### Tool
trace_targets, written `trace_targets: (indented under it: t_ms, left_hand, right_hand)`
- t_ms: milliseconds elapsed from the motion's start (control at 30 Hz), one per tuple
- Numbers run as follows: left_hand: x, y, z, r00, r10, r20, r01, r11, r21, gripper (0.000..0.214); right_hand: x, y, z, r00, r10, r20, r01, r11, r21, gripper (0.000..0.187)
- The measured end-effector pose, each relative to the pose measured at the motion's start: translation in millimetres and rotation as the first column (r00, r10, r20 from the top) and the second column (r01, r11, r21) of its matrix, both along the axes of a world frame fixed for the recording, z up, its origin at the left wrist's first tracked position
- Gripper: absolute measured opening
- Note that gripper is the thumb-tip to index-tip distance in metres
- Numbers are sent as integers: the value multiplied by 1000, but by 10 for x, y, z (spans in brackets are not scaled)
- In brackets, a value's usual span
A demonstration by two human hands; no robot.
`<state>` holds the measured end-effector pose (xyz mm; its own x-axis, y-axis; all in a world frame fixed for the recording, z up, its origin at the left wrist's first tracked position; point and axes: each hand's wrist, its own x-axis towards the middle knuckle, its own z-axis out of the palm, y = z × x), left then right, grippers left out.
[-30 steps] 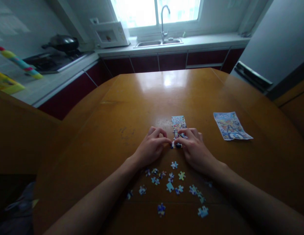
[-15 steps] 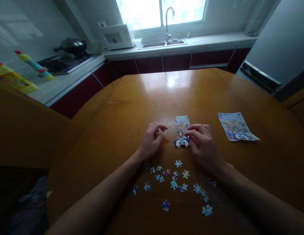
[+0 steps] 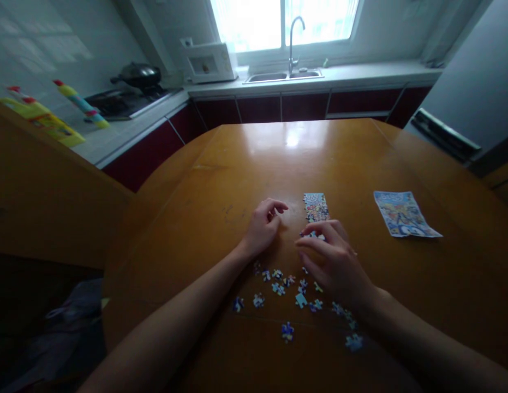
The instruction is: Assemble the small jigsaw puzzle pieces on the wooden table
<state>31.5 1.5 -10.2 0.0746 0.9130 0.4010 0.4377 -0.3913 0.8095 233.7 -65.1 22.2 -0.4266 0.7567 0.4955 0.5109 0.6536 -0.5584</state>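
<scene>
A partly joined jigsaw puzzle (image 3: pixel 316 207) lies on the wooden table, its lower part mostly covered by my right hand (image 3: pixel 333 254). That hand hovers over the puzzle's near end with thumb and fingers apart, and I see nothing between them. To the left of the puzzle, my left hand (image 3: pixel 265 226) rests on the table, loosely curled with a gap between thumb and index finger. Several loose puzzle pieces lie nearer to me, among them a light blue piece (image 3: pixel 301 300), a dark blue piece (image 3: pixel 287 331) and a pale blue piece (image 3: pixel 354 342).
A creased picture sheet (image 3: pixel 406 214) lies on the table (image 3: pixel 254 164) to the right. Beyond the table are a sink (image 3: pixel 266 77), a microwave (image 3: pixel 210 63) and a wok (image 3: pixel 139 75) on the stove. Yellow bottles (image 3: pixel 53 123) stand on the left counter.
My right hand has moved from the puzzle's right edge toward me and over its lower part, covering it. My left hand keeps its curled pose. The whole view has shifted slightly.
</scene>
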Motion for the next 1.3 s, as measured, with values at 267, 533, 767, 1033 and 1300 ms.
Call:
trace_targets:
  t_ms: [267,533,767,1033,1300]
  left_hand:
    - [-18,22,-36,994,29,106,-25,999,-40,33]
    - [-19,39,-42,991,35,130,-28,998,-60,31]
    - [-20,49,-68,993,21,118,-17,999,-35,29]
    - [11,10,-16,994,0,105,4,999,-40,30]
    - [-5,11,-19,993,-7,121,11,999,-36,29]
  right_hand:
    - [-681,-408,34,860,387,334,-385,920,-73,6]
    - [-938,-401,-131,790,439,429,-449,890,-82,4]
    - [-826,-304,-49,854,399,334,-389,916,-99,8]
    - [-581,-136,81,935,288,205,-267,956,-124,14]
    - [-827,-419,-52,834,412,367,-387,911,-143,3]
